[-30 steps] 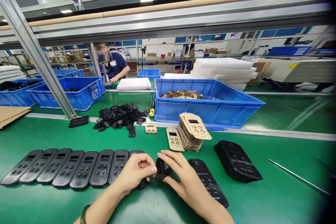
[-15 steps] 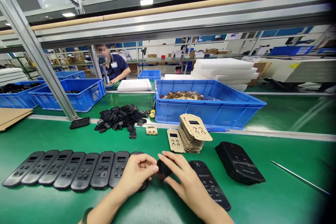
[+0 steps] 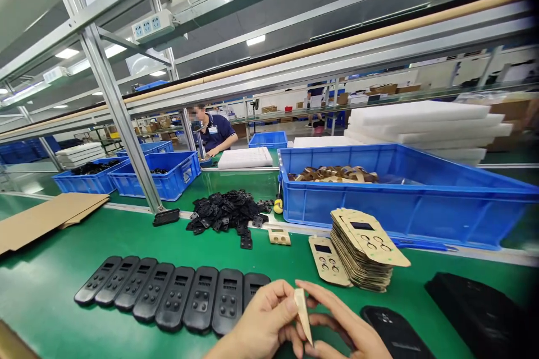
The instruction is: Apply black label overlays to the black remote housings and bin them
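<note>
A thin, beige, strip-like piece [image 3: 303, 315] is held between my hands low in the view, seen nearly edge-on. My left hand [image 3: 267, 317] pinches it with the thumb and fingers. My right hand [image 3: 343, 325] has its fingertips at the top and bottom edges of the piece. Just left of my hands lies a row of several black plastic covers [image 3: 201, 298], each with a small window and raised buttons; the rightmost is partly behind my left hand. Above my right hand stand a stack of beige cut-out sheets [image 3: 357, 252] and one leaning sheet [image 3: 328, 262].
A pile of small black pads [image 3: 227, 210] and a small beige cut piece [image 3: 279, 236] lie farther back. A large blue bin [image 3: 379, 207] holds brown pieces. Black housings [image 3: 475, 308] lie at right, cardboard [image 3: 46, 219] at left. A co-worker [image 3: 217, 132] sits across the bench.
The view has swung left, so the bench's things appear farther right. The piece in my hands showed a dark face before; now its beige side shows.
</note>
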The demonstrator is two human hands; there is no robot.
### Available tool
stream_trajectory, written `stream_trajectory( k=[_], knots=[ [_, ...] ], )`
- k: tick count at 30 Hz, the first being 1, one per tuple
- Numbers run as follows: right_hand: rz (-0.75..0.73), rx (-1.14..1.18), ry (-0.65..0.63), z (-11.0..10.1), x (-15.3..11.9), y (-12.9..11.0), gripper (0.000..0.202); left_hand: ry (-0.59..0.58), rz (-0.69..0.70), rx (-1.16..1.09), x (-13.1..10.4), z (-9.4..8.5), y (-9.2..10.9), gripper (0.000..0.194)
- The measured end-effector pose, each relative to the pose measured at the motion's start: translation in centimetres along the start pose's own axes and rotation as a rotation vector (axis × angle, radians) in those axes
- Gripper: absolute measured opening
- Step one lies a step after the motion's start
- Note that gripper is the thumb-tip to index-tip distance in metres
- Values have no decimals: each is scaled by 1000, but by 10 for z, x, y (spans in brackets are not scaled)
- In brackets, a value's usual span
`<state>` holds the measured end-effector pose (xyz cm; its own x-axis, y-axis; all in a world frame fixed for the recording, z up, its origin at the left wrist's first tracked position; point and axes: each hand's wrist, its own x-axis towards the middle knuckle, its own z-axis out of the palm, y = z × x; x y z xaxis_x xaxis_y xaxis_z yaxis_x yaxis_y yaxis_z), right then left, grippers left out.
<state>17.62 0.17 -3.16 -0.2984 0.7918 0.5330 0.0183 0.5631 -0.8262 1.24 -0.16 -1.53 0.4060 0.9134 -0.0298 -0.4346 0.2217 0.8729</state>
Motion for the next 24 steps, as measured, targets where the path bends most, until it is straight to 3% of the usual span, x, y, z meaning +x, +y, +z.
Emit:
stream_trajectory(
  k=[5,12,16,19,21,22,24],
  knots=[
    [119,389,358,-20,3,-6,54,129,6,108,-2,-6,15,44],
    [125,595,718,-35,17,-29,49,198,124,422,4,-12,28,42],
    [43,594,913,-43,26,-42,43,309,225,627,9,-28,38,34],
    [61,586,863,-44,26,-43,48,304,250,721,11,-39,47,29],
    [104,594,778,-39,24,-39,51,228,242,832,7,-42,54,34],
    [126,594,742,-36,22,-36,52,163,204,929,3,-42,58,45],
    [164,590,693,-32,19,-32,51,2,42,1190,-8,-42,64,86]
  ],
)
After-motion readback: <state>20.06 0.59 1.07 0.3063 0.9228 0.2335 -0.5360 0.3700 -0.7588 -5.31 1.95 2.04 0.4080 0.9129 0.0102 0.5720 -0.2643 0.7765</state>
